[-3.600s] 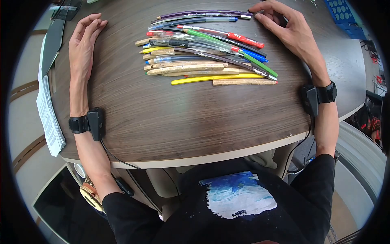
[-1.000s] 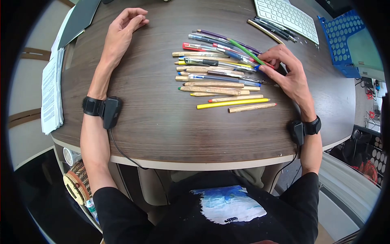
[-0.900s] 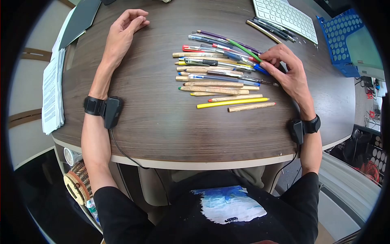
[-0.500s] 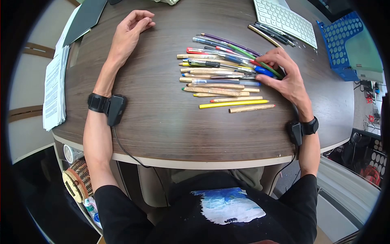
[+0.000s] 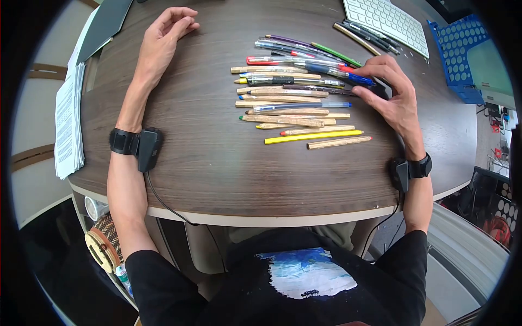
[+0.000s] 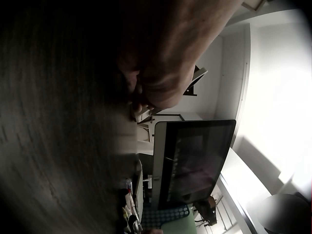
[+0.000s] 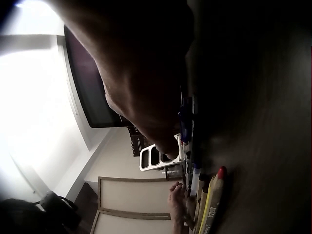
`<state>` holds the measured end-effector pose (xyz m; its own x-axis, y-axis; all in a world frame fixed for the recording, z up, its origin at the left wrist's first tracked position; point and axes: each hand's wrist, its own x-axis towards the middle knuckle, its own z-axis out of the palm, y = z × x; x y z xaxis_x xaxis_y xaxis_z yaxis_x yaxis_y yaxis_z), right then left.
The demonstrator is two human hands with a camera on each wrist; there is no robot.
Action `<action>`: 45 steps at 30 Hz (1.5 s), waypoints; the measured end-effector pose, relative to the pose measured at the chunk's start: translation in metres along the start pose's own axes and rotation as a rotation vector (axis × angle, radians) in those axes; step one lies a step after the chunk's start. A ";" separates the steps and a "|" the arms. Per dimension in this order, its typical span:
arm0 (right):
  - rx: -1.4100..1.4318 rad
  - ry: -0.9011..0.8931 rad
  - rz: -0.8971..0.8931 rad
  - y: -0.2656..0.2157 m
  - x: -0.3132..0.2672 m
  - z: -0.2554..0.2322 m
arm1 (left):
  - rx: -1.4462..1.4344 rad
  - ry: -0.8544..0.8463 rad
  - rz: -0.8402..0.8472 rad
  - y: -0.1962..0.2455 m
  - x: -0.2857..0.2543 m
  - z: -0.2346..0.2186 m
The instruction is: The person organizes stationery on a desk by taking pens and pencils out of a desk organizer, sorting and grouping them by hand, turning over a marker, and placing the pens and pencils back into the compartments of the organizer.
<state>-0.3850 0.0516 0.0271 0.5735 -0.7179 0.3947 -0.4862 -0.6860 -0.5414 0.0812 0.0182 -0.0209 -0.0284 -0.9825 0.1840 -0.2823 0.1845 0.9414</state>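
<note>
Pens and pencils lie roughly side by side in a loose spread, among them a green pencil (image 5: 336, 53), a clear pen with a blue end (image 5: 302, 106), a yellow pencil (image 5: 314, 136) and a short wooden pencil (image 5: 338, 143). At their right ends, my right hand (image 5: 396, 95) has its thumb and fingers curled around the ends of several pens, including a blue-capped pen (image 5: 361, 80). A dark pencil's end reaches the thumb. My left hand (image 5: 163, 49) rests at the upper left, holding nothing, fingers loosely curled. In the right wrist view, a red-tipped pencil (image 7: 222, 173) shows below the hand.
Behind the spread are a white keyboard (image 5: 387, 24) and a second group of dark pens (image 5: 372, 41). A blue perforated holder (image 5: 461, 46) stands at the right. Stacked papers (image 5: 70, 122) line the left edge. A cable (image 5: 171, 206) crosses the front edge.
The green pencil has left my right hand and lies farther back. That hand has shifted slightly right, and the pens near it are rearranged. My left hand remains idle.
</note>
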 end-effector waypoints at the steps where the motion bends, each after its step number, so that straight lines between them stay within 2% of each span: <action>1: 0.003 -0.001 0.006 -0.001 -0.001 0.002 | -0.014 -0.002 0.013 -0.001 0.000 0.000; 4: 0.002 -0.049 0.086 -0.005 -0.002 0.004 | -0.014 -0.005 0.017 -0.002 0.001 0.000; 6: -0.005 -0.017 0.116 0.000 -0.002 0.005 | -0.016 -0.014 0.029 -0.003 0.002 0.000; 10: 0.023 0.036 0.104 0.007 -0.002 0.002 | 0.016 -0.009 0.024 -0.008 0.002 -0.006; 12: 0.009 0.033 0.026 0.005 -0.002 0.002 | 0.019 0.006 0.025 -0.010 0.001 -0.006; 17: -0.034 -0.113 0.040 -0.003 -0.003 0.008 | -0.009 -0.011 0.038 -0.020 0.007 -0.011; 22: -0.110 -0.100 0.006 -0.007 -0.003 0.011 | -0.152 0.041 -0.027 0.011 0.001 0.006; 27: -0.156 -0.096 -0.047 -0.007 -0.005 0.014 | -0.156 0.054 -0.011 0.010 0.000 0.008; 29: -0.156 -0.071 -0.046 -0.003 -0.005 0.011 | -0.098 0.024 0.003 -0.014 0.005 -0.008; 32: -0.133 -0.022 -0.015 0.002 -0.005 0.007 | -0.036 -0.004 0.007 -0.020 0.007 -0.014; 38: -0.183 0.032 -0.039 0.007 -0.005 0.003 | 0.003 -0.003 0.008 -0.018 0.007 -0.013; 40: -0.073 0.013 -0.012 0.005 -0.002 0.004 | -0.026 0.005 -0.012 -0.014 0.005 -0.012; 45: -0.086 -0.011 -0.029 0.007 -0.006 0.002 | -0.020 0.034 0.000 0.002 -0.001 0.000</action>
<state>-0.3905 0.0513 0.0201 0.5950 -0.6966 0.4009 -0.5239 -0.7144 -0.4639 0.0803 0.0195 -0.0193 0.0041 -0.9812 0.1930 -0.2631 0.1852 0.9468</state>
